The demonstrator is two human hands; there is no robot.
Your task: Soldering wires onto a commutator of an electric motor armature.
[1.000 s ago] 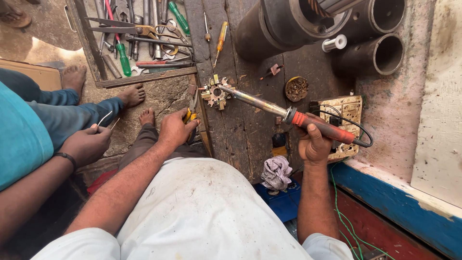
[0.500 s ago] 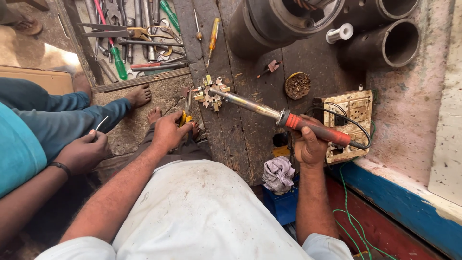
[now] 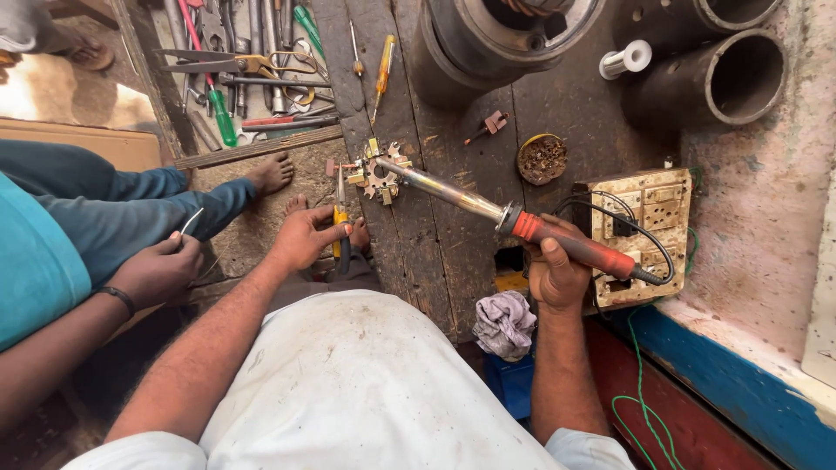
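Note:
My right hand point(image 3: 557, 270) grips the red handle of a large soldering iron point(image 3: 488, 207). Its long metal tip reaches left onto a small brass and metal star-shaped part point(image 3: 376, 174) lying on the dark wooden board point(image 3: 453, 252). My left hand point(image 3: 305, 237) holds yellow-handled pliers point(image 3: 340, 228), their jaws pointing up toward that part. The iron's black cord loops back to a worn cream socket board point(image 3: 649, 231) on the right.
Another person in blue sits at the left, one hand point(image 3: 157, 270) holding a thin wire, bare feet point(image 3: 272, 174) near mine. A tray of screwdrivers and scissors point(image 3: 252, 70) lies above. Big dark motor housings point(image 3: 705, 78), a small round tin point(image 3: 542, 158), a rag point(image 3: 505, 324) and green wire point(image 3: 640, 409) surround me.
The view has shifted slightly. My left hand with the pliers has drawn closer to the metal part, while the soldering iron tip stays on it.

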